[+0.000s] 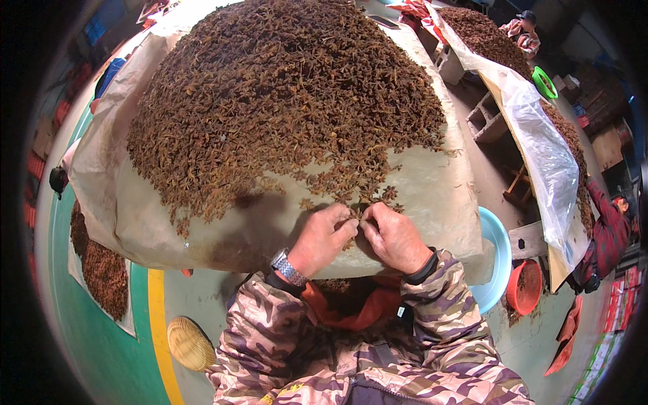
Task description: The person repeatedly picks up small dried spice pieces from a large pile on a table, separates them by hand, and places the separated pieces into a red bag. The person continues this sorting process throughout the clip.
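Observation:
A large heap of dried star anise [304, 91] covers most of the table before me, on a pale plastic sheet [435, 177]. At the heap's near edge, my left hand [324, 235] and my right hand [392, 235] meet fingertip to fingertip. Both pinch a small piece of star anise [358, 215] between them, mostly hidden by the fingers. Loose stars lie scattered just beyond my fingers. Below the table edge, an orange-red sack [349, 311] with dark contents stands open against my lap.
A light-blue basin [493, 263] and a red basin [524, 287] stand at right. Another plastic-covered table [541, 147] bears more anise, with people [610, 228] beside it. A woven basket [190, 343] sits on the floor at left, near a spread pile [104, 268]. A phone [383, 21] rests on the far table edge.

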The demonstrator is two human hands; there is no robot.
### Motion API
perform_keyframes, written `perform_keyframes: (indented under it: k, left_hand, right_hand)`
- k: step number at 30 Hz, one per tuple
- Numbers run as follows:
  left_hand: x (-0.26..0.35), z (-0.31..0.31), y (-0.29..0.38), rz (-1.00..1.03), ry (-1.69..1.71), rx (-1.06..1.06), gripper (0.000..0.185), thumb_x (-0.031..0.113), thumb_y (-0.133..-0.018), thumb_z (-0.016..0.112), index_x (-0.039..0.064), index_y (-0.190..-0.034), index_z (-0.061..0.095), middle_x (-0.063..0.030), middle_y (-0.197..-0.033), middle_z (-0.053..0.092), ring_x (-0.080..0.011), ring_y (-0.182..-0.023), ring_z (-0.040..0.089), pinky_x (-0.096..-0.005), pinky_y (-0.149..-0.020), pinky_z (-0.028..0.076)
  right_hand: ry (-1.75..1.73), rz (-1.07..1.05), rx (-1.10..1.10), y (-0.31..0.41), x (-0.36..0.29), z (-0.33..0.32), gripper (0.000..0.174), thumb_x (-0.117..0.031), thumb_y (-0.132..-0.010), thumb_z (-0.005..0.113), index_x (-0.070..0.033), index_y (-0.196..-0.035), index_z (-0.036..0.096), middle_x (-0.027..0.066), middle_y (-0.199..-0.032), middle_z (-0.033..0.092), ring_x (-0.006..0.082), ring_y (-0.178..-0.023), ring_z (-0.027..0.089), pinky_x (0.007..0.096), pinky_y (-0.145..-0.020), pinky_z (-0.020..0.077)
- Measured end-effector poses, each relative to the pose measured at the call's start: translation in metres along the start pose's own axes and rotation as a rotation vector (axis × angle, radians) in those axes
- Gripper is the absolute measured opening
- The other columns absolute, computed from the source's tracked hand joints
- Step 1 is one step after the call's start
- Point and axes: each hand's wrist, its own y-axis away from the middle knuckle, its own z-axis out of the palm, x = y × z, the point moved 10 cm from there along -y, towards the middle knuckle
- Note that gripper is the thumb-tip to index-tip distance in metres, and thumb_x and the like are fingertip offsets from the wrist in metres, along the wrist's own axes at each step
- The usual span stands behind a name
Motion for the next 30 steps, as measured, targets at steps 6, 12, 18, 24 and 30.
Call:
perform_keyframes:
  k: [6,12,18,24,30]
  left_hand:
    - [0.029,-0.004,0.009,0.259,-0.306,0.172,0.015,0.010,-0.092,0.074,-0.001,-0.093,0.064,-0.0217,-0.076,0.066,-0.0397,-0.068,0.067,-0.0446,-0.063,0.053]
    - [0.036,-0.010,0.013,0.244,-0.401,0.079,0.016,0.011,-0.087,0.073,0.000,-0.090,0.061,-0.0196,-0.078,0.065,-0.0409,-0.072,0.067,-0.0486,-0.067,0.053]
    - [0.033,-0.013,0.012,0.159,-0.461,0.016,0.021,0.019,-0.085,0.073,0.004,-0.099,0.067,-0.0186,-0.087,0.072,-0.0418,-0.085,0.072,-0.0523,-0.079,0.057]
    - [0.023,-0.022,0.014,0.186,-0.416,0.096,0.021,0.015,-0.087,0.079,0.003,-0.102,0.069,-0.0104,-0.074,0.064,-0.0326,-0.067,0.066,-0.0439,-0.065,0.054]
    - [0.030,-0.013,0.007,0.196,-0.484,0.127,0.026,0.015,-0.089,0.079,0.005,-0.113,0.071,-0.0116,-0.081,0.068,-0.0335,-0.073,0.068,-0.0451,-0.068,0.055]
  right_hand:
    - [0.044,-0.008,0.007,0.002,-0.001,-0.011,0.012,-0.014,-0.100,0.067,-0.004,-0.104,0.062,0.0252,-0.091,0.069,0.0491,-0.088,0.069,0.0531,-0.076,0.0569]
    - [0.572,0.264,0.316,0.005,0.085,-0.100,0.020,-0.020,-0.106,0.061,-0.005,-0.117,0.067,0.0203,-0.115,0.067,0.0428,-0.100,0.071,0.0525,-0.082,0.0583]
    - [0.311,-0.023,0.244,-0.023,0.026,-0.040,0.029,-0.023,-0.099,0.074,-0.007,-0.122,0.071,0.0187,-0.122,0.065,0.0413,-0.104,0.071,0.0495,-0.090,0.0600]
    - [0.242,-0.037,0.190,-0.023,0.040,-0.031,0.013,-0.017,-0.096,0.076,-0.005,-0.101,0.075,0.0148,-0.109,0.068,0.0411,-0.097,0.070,0.0498,-0.083,0.0586]
    - [0.404,-0.001,0.337,-0.013,0.043,-0.051,0.011,-0.010,-0.092,0.077,-0.005,-0.102,0.075,0.0128,-0.108,0.070,0.0365,-0.103,0.068,0.0462,-0.087,0.0571]
